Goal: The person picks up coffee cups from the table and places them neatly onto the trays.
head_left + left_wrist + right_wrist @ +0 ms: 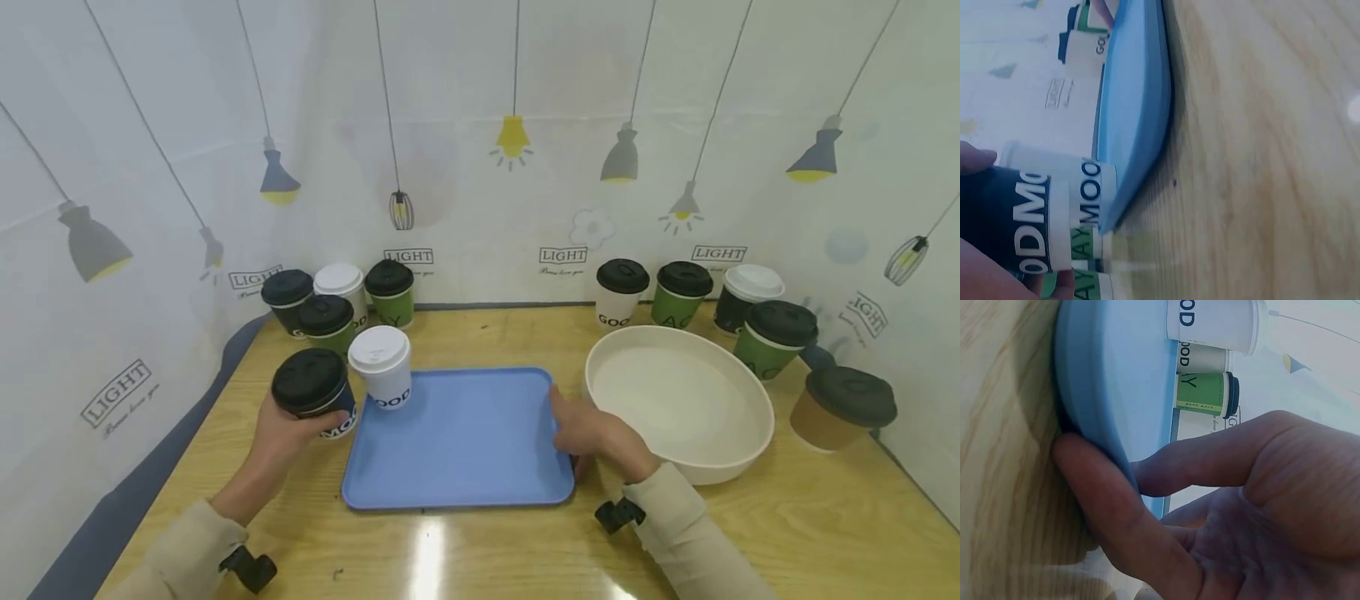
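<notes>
My left hand (279,435) grips a dark navy paper cup (313,385) with a black lid, just left of the blue tray (465,450). The cup is slightly tilted, and the left wrist view shows white lettering on its side (1013,219). A white paper cup (381,371) with a white lid stands upright on the tray's far left corner. At the tray's right edge, my right hand (596,429) pinches the rim. In the right wrist view, one finger (1110,494) lies along the outside of the rim, with another digit on its inner side.
Several lidded cups (390,293) stand behind the tray at the left. A round cream basin (678,392) sits close to my right hand, with more cups (772,337) behind and beside it. A brown cup (821,417) is at the far right. Printed cloth hangs behind the table.
</notes>
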`<act>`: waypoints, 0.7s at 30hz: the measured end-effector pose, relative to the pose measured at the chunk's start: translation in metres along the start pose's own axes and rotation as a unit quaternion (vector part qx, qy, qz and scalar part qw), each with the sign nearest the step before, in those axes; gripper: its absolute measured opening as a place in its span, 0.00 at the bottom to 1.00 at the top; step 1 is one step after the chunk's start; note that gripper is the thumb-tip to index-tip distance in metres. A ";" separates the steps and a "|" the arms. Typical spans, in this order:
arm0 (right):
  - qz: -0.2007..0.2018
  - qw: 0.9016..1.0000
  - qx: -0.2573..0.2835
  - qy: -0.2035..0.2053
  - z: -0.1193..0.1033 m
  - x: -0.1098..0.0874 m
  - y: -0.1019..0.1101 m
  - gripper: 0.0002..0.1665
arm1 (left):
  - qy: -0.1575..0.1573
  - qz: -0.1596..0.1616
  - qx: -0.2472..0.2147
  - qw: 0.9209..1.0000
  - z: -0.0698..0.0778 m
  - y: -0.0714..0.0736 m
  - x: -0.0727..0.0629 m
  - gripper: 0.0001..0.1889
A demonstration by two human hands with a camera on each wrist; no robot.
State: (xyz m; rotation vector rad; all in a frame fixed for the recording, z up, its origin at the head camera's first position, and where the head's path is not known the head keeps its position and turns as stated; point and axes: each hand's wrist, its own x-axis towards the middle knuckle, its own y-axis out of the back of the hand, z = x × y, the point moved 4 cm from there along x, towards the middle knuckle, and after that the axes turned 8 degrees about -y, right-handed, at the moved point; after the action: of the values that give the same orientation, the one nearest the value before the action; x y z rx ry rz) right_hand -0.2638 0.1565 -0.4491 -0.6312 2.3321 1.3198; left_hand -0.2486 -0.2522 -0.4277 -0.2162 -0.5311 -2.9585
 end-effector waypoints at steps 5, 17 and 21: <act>-0.002 1.000 0.005 0.003 -0.001 0.000 0.001 0.52 | -0.029 -0.059 -0.029 0.997 0.015 -0.020 -0.012 0.51; 0.002 1.000 -0.001 0.017 -0.001 0.002 0.002 0.51 | -0.060 -0.144 -0.062 0.986 0.026 -0.089 -0.013 0.50; 0.004 1.000 -0.004 0.019 -0.001 0.002 0.002 0.51 | -0.034 -0.159 -0.077 0.984 0.026 -0.114 -0.003 0.51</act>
State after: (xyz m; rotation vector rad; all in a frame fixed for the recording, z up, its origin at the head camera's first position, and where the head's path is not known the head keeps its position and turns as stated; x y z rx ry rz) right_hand -0.2666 0.1562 -0.4487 -0.6557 2.3641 1.3324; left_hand -0.2602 -0.1365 -0.4421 -0.2720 -0.3734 -3.3185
